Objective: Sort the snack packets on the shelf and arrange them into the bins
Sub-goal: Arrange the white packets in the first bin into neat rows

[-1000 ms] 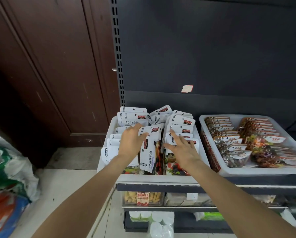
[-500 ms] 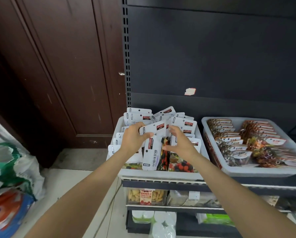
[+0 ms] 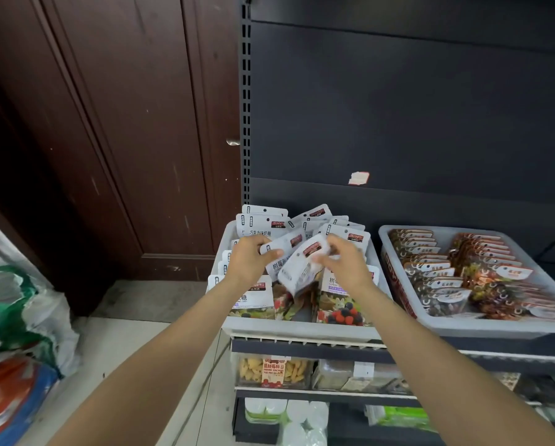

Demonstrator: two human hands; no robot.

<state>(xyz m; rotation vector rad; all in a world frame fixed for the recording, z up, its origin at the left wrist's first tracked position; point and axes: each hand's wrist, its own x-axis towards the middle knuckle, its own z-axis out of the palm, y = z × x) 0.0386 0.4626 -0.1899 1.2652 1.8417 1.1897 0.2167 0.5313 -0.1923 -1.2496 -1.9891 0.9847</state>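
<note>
Two bins side by side on shelf (image 3: 301, 344), lower centre and lower right of frame. Left bin (image 3: 295, 326) held upright packets (image 3: 263, 225) in rows; both hands (image 3: 248, 260) over its middle. Right bin (image 3: 495, 326) held packs (image 3: 430, 268) in rows. Door (image 3: 124, 123) upper left. Bags (image 3: 18, 304) at lower left.

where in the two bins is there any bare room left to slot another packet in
Little. The left bin is packed with white packets; the only gap is a dark slot near its front wall, between the front rows, below the left hand and right hand. The right bin is filled by two rows; its bare floor shows only at the front corners.
</note>
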